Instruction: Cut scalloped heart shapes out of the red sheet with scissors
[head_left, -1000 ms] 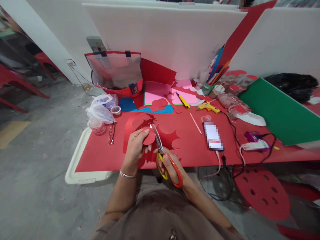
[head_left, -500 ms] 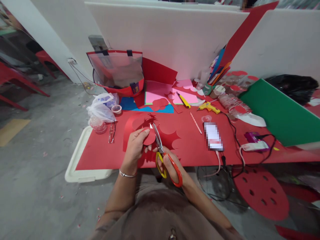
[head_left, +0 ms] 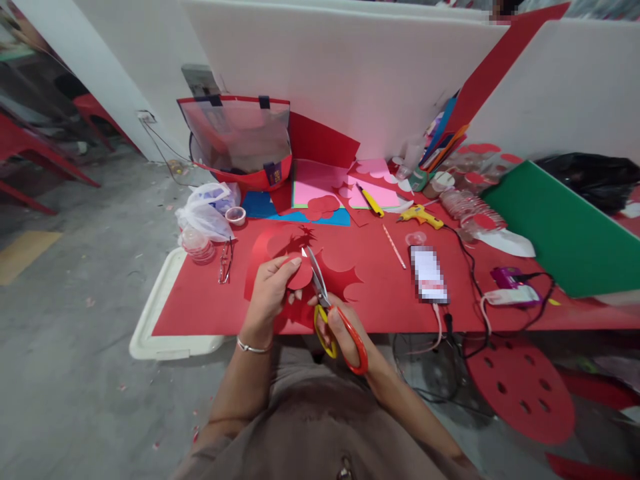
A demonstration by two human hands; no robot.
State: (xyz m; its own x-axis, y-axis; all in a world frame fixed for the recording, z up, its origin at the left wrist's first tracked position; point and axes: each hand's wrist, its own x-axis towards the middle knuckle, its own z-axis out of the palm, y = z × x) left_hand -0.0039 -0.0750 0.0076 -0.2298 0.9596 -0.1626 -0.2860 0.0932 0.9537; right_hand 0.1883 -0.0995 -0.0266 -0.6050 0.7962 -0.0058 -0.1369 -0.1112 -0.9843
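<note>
Between the thumb and fingers of my left hand [head_left: 273, 287] is a red paper circle [head_left: 301, 273], held above the table's front part. My right hand [head_left: 345, 330] grips scissors [head_left: 320, 287] by their red and yellow handles. The blades stand parted at the circle's right edge, tips pointing away from me. Whether they touch the paper at this instant I cannot tell. Below and behind both hands lies a red paper sheet [head_left: 340, 267] with round cut-outs and jagged edges.
A yellow glue gun [head_left: 421, 216], a yellow cutter knife [head_left: 370, 201] and a phone [head_left: 429, 275] with a cable lie to the right. Eyeglasses [head_left: 226, 260] and a white plastic bag [head_left: 207, 212] are at the left. A green board [head_left: 560, 233] leans at far right.
The view has shifted slightly. Both hands keep nearly the same pose, with the scissors still parted at the red circle's edge.
</note>
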